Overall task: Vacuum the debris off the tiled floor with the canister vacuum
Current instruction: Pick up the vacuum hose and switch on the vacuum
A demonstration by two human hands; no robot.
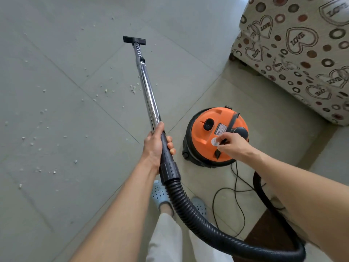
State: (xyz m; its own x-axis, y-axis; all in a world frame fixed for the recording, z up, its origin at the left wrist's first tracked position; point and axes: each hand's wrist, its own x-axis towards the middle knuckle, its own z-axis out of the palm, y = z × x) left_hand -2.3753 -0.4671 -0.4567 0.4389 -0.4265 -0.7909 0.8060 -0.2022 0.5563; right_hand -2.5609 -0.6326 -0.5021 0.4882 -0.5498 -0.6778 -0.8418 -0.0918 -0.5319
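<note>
Fingers (171, 146) of the left hand (154, 146) are clenched around the black handle tube (166, 154) where the chrome wand meets the hose, while the fingers (221, 143) of the right hand (233, 146) are pinched together on the orange lid, touching it beside a round white sticker (215, 142); whether they grasp anything there I cannot tell. Grey tiled floor (56, 44) fills most of the view, crossed by thin dark grout lines. At upper right stands a piece of upholstered furniture (294, 53) in cream fabric printed with hearts, rings and the word LOVE. Between it and the person sits the canister vacuum (205, 137), an orange-topped drum on a black base, close to the furniture's corner and just beside the person's feet. A ribbed black hose (188, 208) runs from the handle down past the legs, curves along the bottom edge and loops back up behind the right forearm. A chrome wand (148, 93) slants away from the left hand to a small black floor nozzle (134, 40), which is well out on the tiles. A thin black power cord (236, 188) lies in loops on the floor behind the canister. Pale blue perforated slippers (160, 193) show below the hose. White debris (133, 88) is scattered in small flecks across the tiles left of the wand, with a denser cluster near the wand's middle.
</note>
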